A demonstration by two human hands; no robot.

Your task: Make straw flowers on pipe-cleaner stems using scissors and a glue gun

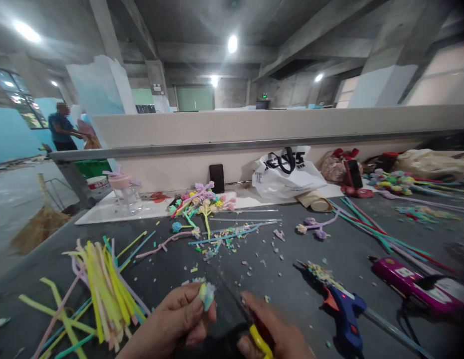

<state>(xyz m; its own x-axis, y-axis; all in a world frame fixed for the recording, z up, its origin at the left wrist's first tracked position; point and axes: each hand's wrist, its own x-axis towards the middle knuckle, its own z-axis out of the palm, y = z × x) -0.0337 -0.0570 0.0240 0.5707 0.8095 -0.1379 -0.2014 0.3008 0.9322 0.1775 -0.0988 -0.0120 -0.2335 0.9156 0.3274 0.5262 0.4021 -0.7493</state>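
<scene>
My left hand (183, 311) pinches a small blue, yellow and green fluffy piece (207, 295) near the bottom centre. Just right of it, my right hand (272, 326) is closed around the yellow handle of a cutting tool (258, 341), whose dark blade points up and left, apart from the piece. Its blade is blurred. Small cut bits (246, 267) lie scattered beyond both hands. Left of my left hand is a bundle of yellow and pink strips (104, 294).
A blue glue gun (346, 311) and a purple tool (414, 284) lie at the right. Fluffy flowers (205, 199), a phone (217, 178), a plastic bottle (126, 192) and a white bag (286, 174) stand farther back. A person (62, 127) stands beyond the table's left end.
</scene>
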